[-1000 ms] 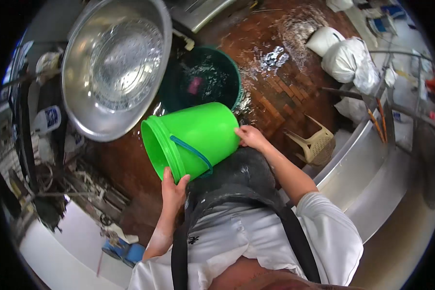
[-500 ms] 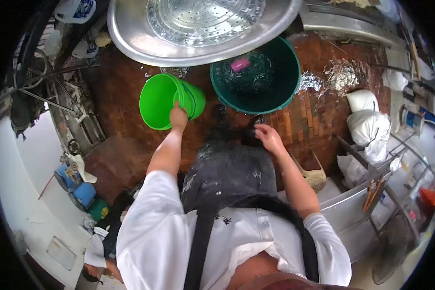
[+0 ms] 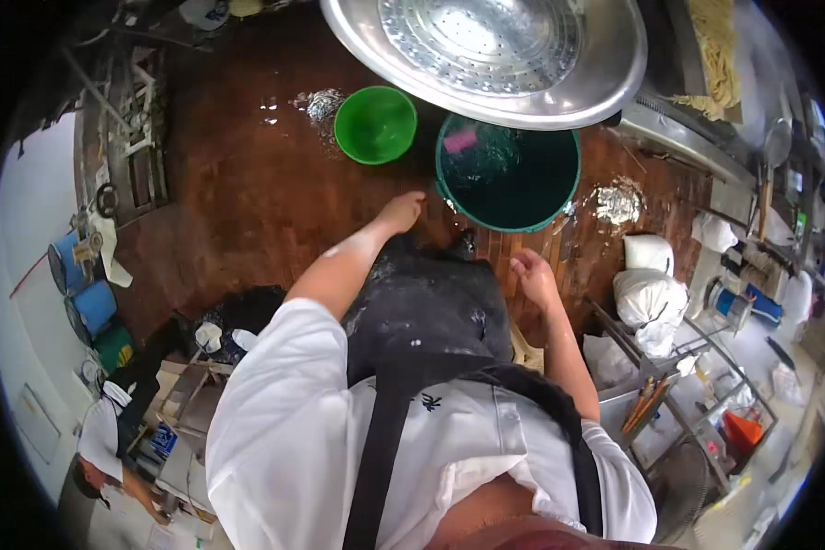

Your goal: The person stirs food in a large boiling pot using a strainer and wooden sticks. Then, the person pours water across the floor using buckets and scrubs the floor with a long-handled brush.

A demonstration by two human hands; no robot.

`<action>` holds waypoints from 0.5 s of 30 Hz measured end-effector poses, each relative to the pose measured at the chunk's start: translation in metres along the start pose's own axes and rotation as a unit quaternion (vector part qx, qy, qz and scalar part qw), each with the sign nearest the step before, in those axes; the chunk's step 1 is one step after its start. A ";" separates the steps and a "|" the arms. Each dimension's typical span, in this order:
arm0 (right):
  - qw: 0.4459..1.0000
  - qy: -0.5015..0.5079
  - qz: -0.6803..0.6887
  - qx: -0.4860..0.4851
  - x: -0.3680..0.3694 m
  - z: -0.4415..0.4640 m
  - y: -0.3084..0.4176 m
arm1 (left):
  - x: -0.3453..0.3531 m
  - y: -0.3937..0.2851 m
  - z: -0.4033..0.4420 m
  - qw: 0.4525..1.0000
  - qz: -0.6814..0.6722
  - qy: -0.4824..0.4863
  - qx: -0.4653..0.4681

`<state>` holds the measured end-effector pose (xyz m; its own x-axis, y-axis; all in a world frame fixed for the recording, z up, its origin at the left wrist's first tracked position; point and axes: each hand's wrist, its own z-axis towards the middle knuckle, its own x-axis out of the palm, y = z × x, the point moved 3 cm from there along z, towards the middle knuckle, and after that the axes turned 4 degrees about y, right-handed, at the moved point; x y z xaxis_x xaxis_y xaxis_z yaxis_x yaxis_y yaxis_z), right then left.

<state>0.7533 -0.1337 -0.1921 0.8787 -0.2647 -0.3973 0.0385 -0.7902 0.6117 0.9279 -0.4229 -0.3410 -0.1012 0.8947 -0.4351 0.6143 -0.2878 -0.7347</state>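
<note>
Between my body and the light-green bucket [image 3: 376, 156] is my left hand [image 3: 401, 213], apart from the bucket, fingers curled in with nothing visible in them. The bucket stands upright on the brick floor. My right hand [image 3: 533, 277] hangs below the dark-green tub [image 3: 504, 226], its fingers loosely curled and no object showing. A pink object [image 3: 460, 140] is in the water in the tub. Above them, a big metal basin [image 3: 605, 105] holds a perforated metal sheet [image 3: 486, 46] and partly covers the tub's far rim.
Wet, shiny patches mark the brick floor [image 3: 238, 192]. White sacks [image 3: 651, 302] lie at right beside a metal rack [image 3: 697, 353]. Blue containers [image 3: 92, 307] stand by the left wall. Another person [image 3: 110, 426] is at lower left near a cluttered table.
My left hand has let go of the green bucket, which now stands upright farther off. My right hand has moved away from the dark apron. The view has shifted.
</note>
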 end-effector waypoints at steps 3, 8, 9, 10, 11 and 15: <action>0.996 -0.004 -0.050 -0.073 -0.020 -0.006 0.061 | -0.007 0.043 -0.070 0.999 0.029 0.028 0.009; 0.984 0.024 -0.081 -0.157 -0.051 0.006 0.078 | -0.053 0.072 -0.192 0.982 0.053 -0.142 -0.112; 0.983 0.029 -0.083 -0.162 -0.060 0.010 0.078 | -0.057 0.082 -0.210 0.973 0.047 -0.192 -0.121; 0.982 0.034 -0.085 -0.167 -0.067 0.011 0.080 | -0.067 0.071 -0.229 0.956 0.048 -0.224 -0.184; 0.977 0.019 -0.092 -0.191 -0.076 0.008 0.083 | -0.071 0.067 -0.241 0.952 0.062 -0.209 -0.214; 0.977 0.017 -0.087 -0.196 -0.129 -0.013 0.061 | -0.066 0.019 -0.268 0.942 0.012 -0.316 -0.117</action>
<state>0.6485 -0.1408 -0.0944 0.8574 -0.1220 -0.5000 0.3622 -0.5470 0.7547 1.1557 -0.3959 -0.1867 -0.4844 0.4861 -0.7274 0.7705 -0.1568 -0.6179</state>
